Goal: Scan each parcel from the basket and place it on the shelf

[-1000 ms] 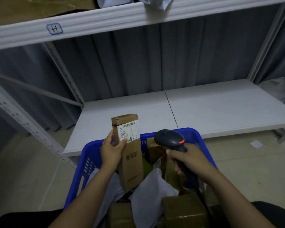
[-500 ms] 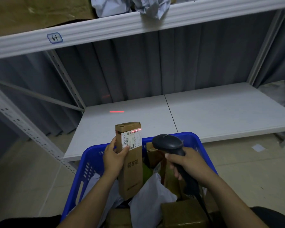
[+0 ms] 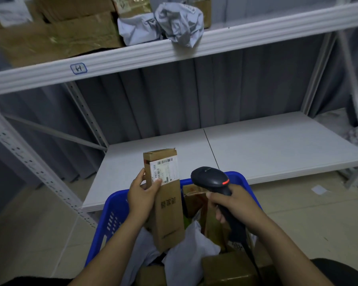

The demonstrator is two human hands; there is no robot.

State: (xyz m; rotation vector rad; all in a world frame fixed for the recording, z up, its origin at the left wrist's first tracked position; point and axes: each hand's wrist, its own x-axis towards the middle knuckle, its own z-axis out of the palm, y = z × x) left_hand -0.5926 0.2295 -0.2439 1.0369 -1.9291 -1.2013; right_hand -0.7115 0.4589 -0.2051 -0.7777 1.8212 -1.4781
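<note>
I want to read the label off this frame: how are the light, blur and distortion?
Head view: dim, bluish light without glare; the label on the narrow box is fairly sharp, its large print legible, the fine print not; the upper-shelf parcels are smeared; wide-angle distortion bends the shelf edge.

the basket (image 3: 112,219) sits nearest the camera, in front of the lower shelf (image 3: 256,149). in it lie cardboard boxes (image 3: 227,269) and poly mailer bags (image 3: 186,259). above the basket the left hand (image 3: 142,196) holds a narrow cardboard parcel (image 3: 167,211) upright, its shipping label (image 3: 165,171) near the top. to the right of the parcel, apart from it, the right hand (image 3: 234,205) grips a barcode scanner (image 3: 211,178). higher up, the upper shelf (image 3: 174,52) carries cardboard boxes (image 3: 56,36) on its left and a crumpled mailer bag (image 3: 178,23) near the middle, overhanging the front edge. a curtain (image 3: 194,96) hangs behind the shelves.
</note>
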